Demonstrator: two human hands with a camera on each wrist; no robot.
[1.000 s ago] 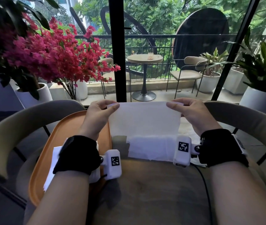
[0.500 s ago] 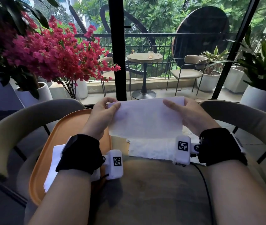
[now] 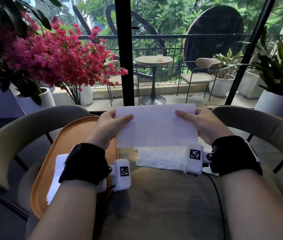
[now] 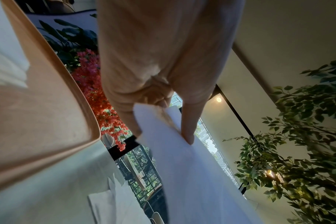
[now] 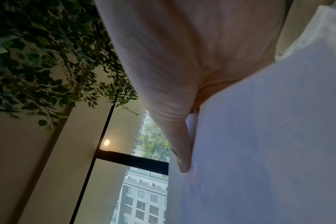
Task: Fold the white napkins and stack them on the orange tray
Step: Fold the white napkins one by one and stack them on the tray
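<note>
I hold a white napkin up above the table, its lower edge hanging free. My left hand pinches its upper left corner, thumb on the near face; my right hand pinches the upper right corner the same way. In the left wrist view the left hand grips the napkin; in the right wrist view the right hand holds the napkin. Under the held napkin lies a pile of unfolded white napkins. The orange tray is at the left with folded napkins, partly hidden by my left wrist.
The grey-brown table runs toward me. Curved beige chair backs stand at the left and right. Pink flowers and white pots stand beyond. A black cable trails from my right wrist.
The napkin has come up off the table: its lower half was folded up, and both hands have risen slightly with it.
</note>
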